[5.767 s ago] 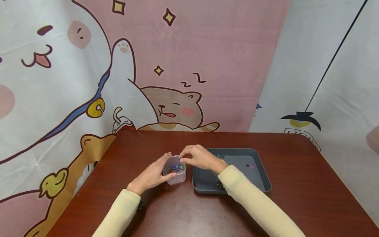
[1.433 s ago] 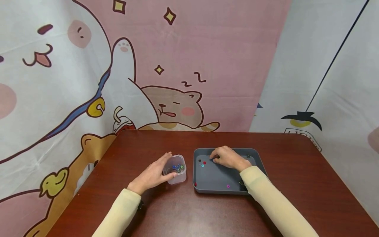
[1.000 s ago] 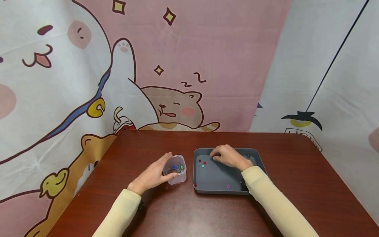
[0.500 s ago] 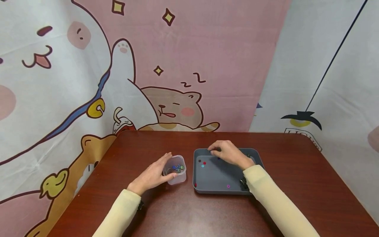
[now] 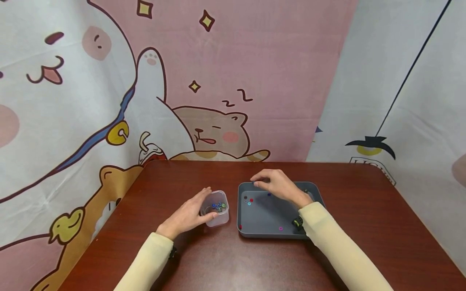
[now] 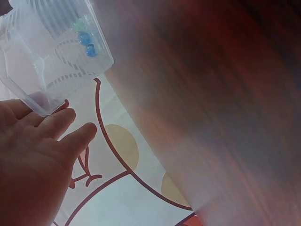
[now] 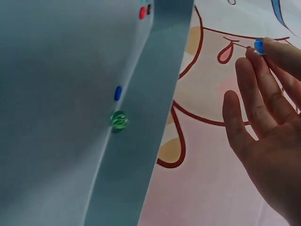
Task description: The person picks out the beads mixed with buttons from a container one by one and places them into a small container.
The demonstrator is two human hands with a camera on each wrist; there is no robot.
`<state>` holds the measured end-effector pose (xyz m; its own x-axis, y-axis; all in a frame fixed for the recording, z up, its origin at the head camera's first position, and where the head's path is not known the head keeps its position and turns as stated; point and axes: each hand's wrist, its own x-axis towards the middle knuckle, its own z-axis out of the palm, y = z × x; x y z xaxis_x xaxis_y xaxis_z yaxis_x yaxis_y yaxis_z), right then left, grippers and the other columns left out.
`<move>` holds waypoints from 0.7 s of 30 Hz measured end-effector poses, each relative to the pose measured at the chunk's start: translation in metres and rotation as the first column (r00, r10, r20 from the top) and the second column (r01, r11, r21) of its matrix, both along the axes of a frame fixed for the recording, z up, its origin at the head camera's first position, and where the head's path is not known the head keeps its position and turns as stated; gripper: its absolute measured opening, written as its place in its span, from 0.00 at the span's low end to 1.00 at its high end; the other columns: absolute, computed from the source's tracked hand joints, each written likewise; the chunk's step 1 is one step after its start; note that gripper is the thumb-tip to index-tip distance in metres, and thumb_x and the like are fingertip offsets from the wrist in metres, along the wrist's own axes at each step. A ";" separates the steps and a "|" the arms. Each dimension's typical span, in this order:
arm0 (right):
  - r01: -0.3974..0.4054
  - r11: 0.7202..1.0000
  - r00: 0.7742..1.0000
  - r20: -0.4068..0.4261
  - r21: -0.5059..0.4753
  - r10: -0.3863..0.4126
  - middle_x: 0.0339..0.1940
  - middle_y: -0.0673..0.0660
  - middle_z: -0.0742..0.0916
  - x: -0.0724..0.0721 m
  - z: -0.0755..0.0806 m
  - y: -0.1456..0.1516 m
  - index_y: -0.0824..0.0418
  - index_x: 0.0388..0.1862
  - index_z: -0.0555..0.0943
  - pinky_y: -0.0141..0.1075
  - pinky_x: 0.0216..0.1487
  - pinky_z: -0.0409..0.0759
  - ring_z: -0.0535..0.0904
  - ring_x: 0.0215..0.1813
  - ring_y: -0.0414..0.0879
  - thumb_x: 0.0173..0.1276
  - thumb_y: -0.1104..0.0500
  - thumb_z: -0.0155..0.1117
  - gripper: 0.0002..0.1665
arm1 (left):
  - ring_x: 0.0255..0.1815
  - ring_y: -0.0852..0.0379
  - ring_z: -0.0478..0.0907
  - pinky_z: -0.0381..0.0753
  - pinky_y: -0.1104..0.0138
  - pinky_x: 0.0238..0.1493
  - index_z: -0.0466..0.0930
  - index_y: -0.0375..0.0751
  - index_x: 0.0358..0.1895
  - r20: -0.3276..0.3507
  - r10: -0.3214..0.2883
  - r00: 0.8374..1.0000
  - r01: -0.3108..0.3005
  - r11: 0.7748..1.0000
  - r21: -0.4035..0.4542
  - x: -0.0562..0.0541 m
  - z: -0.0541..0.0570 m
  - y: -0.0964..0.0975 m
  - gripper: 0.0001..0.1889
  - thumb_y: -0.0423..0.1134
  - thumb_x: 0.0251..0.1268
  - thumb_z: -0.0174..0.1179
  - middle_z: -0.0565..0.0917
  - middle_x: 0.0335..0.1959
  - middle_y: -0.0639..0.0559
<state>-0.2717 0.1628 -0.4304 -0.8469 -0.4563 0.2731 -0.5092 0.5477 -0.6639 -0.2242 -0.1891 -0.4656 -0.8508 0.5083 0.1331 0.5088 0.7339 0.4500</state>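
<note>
A small clear plastic box (image 5: 218, 219) stands on the table with several blue and green marbles (image 5: 219, 206) inside. My left hand (image 5: 187, 214) holds it from its left side, thumb at the front and fingers toward the back. Some of those fingers extend loosely beside the wall in the left wrist view. My right hand (image 5: 278, 185) is raised over the back rim of the grey tray (image 5: 262, 218). Between thumb and fingertips it pinches a blue marble (image 7: 259, 46), clear in the right wrist view. A green marble (image 7: 119, 120) lies in the tray against its wall.
In the tray lie small coloured pieces: a dark blue one (image 5: 269, 195), a red one (image 5: 251, 200), a light blue ring (image 5: 249, 203), a magenta ring (image 5: 280, 228) and a red one (image 5: 240, 227) in the near left corner. A printed cloth (image 5: 284, 81) hangs behind the table.
The right hand left the box, went into the tray and has risen toward its back left rim with a blue marble. The magenta ring lies nearer the front. The left hand has stayed put.
</note>
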 end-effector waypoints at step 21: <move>-0.093 0.988 0.996 -0.007 -0.121 0.093 0.49 0.41 0.89 0.016 0.021 -0.040 0.47 0.52 0.89 0.44 0.57 0.82 0.83 0.54 0.38 0.74 0.54 0.69 0.10 | 0.79 0.42 0.63 0.67 0.45 0.73 0.59 0.38 0.81 0.004 0.004 1.000 -0.004 1.000 0.004 -0.001 -0.001 0.001 0.50 0.67 0.66 0.64 0.63 0.81 0.41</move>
<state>-0.2554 0.1225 -0.4091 -0.8018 -0.4969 0.3319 -0.5550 0.4134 -0.7219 -0.2253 -0.1881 -0.4662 -0.8534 0.5043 0.1319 0.5042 0.7343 0.4545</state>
